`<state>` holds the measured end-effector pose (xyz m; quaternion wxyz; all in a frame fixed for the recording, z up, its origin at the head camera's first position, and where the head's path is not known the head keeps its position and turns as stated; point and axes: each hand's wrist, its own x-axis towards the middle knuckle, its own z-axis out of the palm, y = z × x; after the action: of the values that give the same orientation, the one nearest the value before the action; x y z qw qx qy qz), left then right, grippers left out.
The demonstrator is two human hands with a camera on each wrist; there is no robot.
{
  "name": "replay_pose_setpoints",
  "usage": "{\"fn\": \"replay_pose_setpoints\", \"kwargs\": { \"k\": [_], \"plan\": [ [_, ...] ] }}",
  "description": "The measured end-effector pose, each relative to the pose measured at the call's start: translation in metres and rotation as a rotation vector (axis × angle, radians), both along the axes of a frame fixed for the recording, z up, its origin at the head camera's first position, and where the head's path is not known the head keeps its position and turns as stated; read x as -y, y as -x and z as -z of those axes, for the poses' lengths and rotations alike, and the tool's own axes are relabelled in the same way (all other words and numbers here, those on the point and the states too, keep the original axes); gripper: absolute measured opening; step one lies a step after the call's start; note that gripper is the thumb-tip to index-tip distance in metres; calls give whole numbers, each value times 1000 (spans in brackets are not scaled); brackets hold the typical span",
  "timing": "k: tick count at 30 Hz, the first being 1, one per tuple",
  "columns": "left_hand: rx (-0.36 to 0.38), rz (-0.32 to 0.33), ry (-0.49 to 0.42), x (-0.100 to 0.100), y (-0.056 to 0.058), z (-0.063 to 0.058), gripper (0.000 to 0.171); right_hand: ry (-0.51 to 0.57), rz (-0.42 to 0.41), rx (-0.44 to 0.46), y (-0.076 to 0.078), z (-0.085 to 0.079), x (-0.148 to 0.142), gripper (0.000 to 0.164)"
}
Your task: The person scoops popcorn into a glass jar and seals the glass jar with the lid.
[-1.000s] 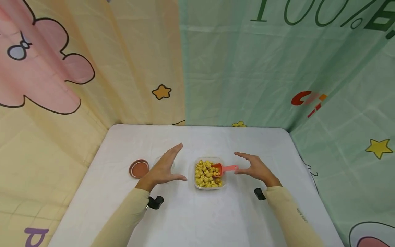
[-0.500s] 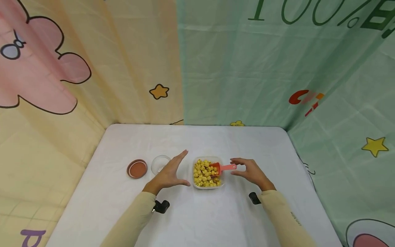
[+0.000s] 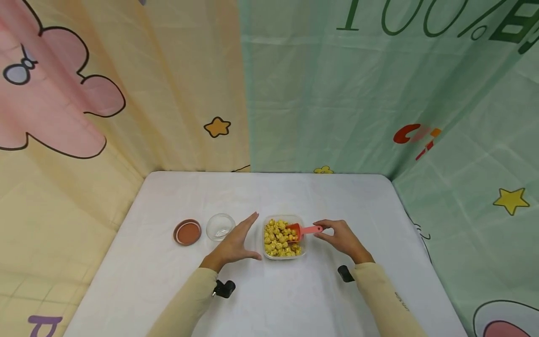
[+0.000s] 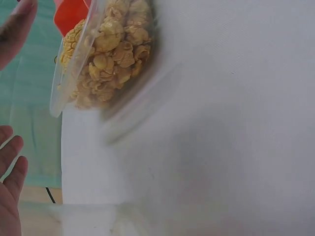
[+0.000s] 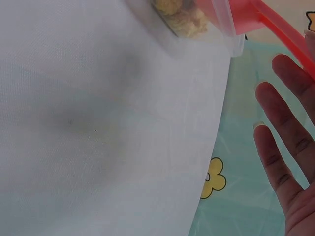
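A clear plastic tub (image 3: 284, 258) full of yellow popcorn (image 3: 278, 236) stands mid-table. Lying in the popcorn is a red scoop (image 3: 296, 230), its handle pointing right. My right hand (image 3: 343, 238) pinches the end of that handle between thumb and forefinger; in the right wrist view the other fingers (image 5: 283, 115) are spread apart. My left hand (image 3: 233, 245) is held beside the tub's left side, thumb and fingers wide apart and holding nothing. In the left wrist view, a gap separates its fingers (image 4: 15, 177) from the tub (image 4: 74, 73).
Behind my left hand stands a round clear container (image 3: 219, 226), partly covered by the hand. A round brown lid (image 3: 187, 232) lies further left. White cloth covers the table (image 3: 269, 299), and printed curtains (image 3: 320, 93) hang around its back and sides.
My right hand has moved left and its thumb and forefinger have come together on the scoop handle. My left hand has moved right and nearer, toward the tub, uncovering more of the round clear container.
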<state>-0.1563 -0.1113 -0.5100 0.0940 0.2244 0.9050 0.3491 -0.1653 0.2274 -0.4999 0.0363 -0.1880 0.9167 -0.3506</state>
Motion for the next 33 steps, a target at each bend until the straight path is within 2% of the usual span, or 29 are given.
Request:
{"fn": "replay_pose_setpoints", "kwargs": {
  "k": [13, 18, 26, 33],
  "plan": [
    [69, -12, -97, -10, -3, 32, 118, -12, -1, -18, -1, 2, 2, 29],
    [116, -43, -113, -18, -2, 44, 121, -12, 8, -27, -2, 2, 3, 27],
    [108, -73, -165, -25, -3, 60, 127, -21, 9, -20, -2, 1, 5, 23],
    [119, -100, -195, -30, -2, 72, 124, -10, -7, -34, 0, 1, 3, 22]
  ]
}}
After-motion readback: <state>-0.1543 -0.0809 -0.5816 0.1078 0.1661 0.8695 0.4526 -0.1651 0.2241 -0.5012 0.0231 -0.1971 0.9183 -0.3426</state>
